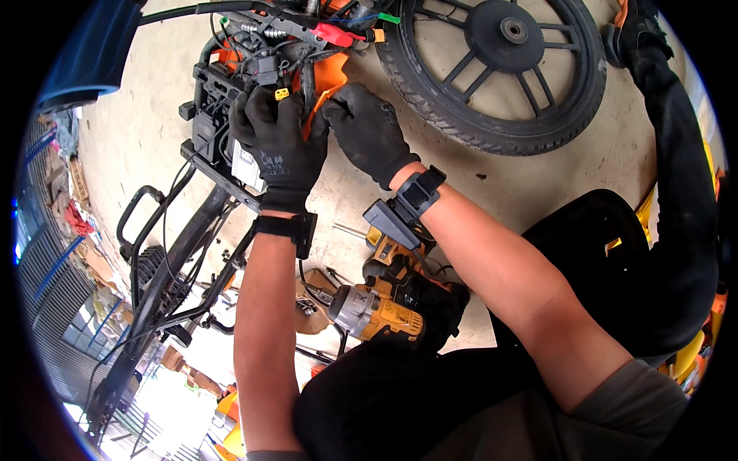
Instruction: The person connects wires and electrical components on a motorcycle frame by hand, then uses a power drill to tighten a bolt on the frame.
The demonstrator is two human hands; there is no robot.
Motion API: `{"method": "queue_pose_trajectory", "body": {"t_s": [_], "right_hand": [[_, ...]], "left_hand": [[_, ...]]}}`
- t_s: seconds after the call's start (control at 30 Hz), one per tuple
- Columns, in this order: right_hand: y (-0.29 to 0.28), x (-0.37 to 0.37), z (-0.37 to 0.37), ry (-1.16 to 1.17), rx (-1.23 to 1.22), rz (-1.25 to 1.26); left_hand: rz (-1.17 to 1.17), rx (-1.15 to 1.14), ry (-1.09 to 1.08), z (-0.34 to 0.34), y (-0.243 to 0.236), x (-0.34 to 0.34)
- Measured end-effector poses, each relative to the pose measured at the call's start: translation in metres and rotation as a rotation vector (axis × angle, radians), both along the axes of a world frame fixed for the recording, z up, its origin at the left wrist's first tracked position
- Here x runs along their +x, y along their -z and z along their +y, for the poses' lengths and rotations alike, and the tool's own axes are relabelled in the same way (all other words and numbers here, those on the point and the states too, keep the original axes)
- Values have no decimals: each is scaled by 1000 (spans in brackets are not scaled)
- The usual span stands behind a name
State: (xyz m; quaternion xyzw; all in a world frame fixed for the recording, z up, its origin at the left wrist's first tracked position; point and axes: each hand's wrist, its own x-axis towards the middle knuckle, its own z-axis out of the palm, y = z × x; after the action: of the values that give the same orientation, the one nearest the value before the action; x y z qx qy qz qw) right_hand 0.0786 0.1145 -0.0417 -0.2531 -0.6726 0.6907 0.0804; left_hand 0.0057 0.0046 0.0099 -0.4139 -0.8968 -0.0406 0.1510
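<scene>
Both of my hands wear black work gloves and reach into the wiring of a black vehicle frame (201, 219). My left hand (280, 150) has its fingers bent over the wires, just below a yellow connector (282, 94); what lies under the fingertips is hidden. Beside it, my right hand (370, 131) is closed, its fingertips at the edge of an orange plastic panel (329, 74). A black box-shaped part (267, 71) with cables sits above my left hand. Dark wristbands circle both wrists.
A spoked black wheel with its tyre (492, 77) lies on the floor at upper right. Yellow-and-black cordless power tools (380, 315) rest near my legs. A red-sleeved cable (332, 34) runs above my hands. Another person's dark-clothed leg (673, 131) is at far right.
</scene>
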Motion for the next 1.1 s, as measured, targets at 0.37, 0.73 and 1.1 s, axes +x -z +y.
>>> {"method": "queue_pose_trajectory", "body": {"t_s": [0.37,0.73,1.1], "right_hand": [[-12,2,4,4,-60,-33],[-4,3,-2,26,-83,-40],[-10,2,4,-9,-86,-53]], "left_hand": [[-25,-30,-15,-2,-1,0],[-7,-29,-11,-2,0,-1],[-25,-1,2,3,-8,1]]}}
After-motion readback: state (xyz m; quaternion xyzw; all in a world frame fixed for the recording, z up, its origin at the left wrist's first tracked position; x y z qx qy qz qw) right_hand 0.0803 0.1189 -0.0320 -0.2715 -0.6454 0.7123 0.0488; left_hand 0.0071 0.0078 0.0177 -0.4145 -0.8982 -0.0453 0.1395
